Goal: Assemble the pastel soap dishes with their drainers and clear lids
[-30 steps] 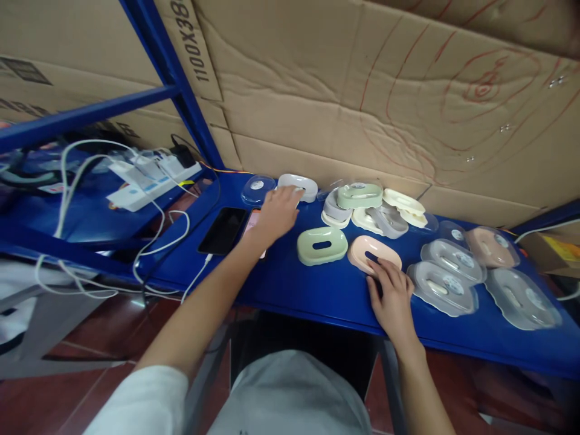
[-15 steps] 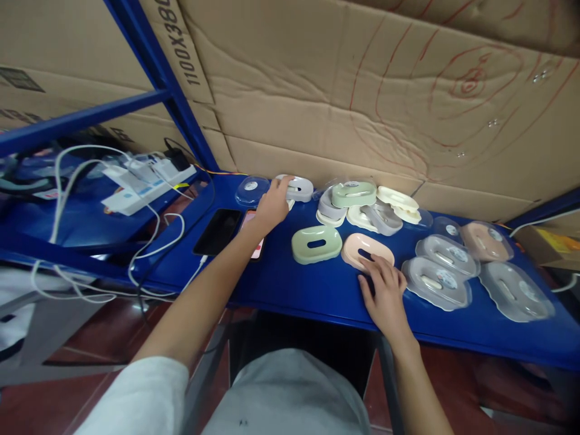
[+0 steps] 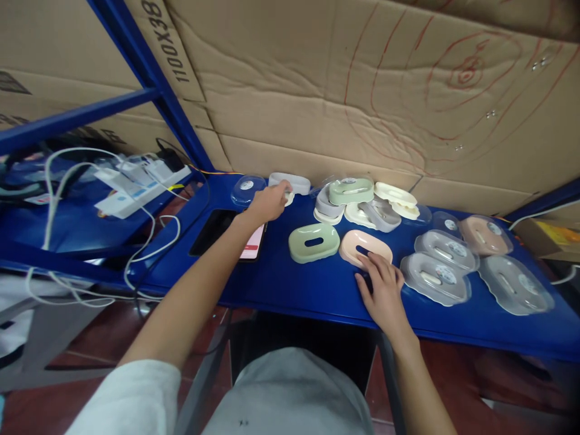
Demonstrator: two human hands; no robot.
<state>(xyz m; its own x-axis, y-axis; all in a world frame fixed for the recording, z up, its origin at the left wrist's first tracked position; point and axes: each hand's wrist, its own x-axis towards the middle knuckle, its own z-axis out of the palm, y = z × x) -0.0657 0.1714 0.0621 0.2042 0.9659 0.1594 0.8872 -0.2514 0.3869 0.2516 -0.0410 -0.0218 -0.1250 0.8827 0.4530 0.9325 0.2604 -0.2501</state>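
My left hand (image 3: 270,202) reaches to the back of the blue table, its fingers curled on a small cream soap dish part (image 3: 289,198) that is mostly hidden. Right behind it lies a pale grey soap dish (image 3: 296,183). My right hand (image 3: 383,287) lies with fingers spread, fingertips touching the near edge of a peach soap dish (image 3: 357,240) with an oval slot. To the left of that dish sits a light green slotted soap dish (image 3: 301,246), apart from both hands.
Green, grey and cream soap dishes (image 3: 351,191) lie piled at the back. Several clear-lidded dishes (image 3: 435,278) stand on the right. Two phones (image 3: 212,232) rest beneath my left forearm. A power strip (image 3: 136,193) with white cables is at left; cardboard (image 3: 294,121) walls the back.
My left hand has come off the grey dish and moved slightly down and left to the cream part. My right hand has stayed at the peach dish. The view has shifted slightly.
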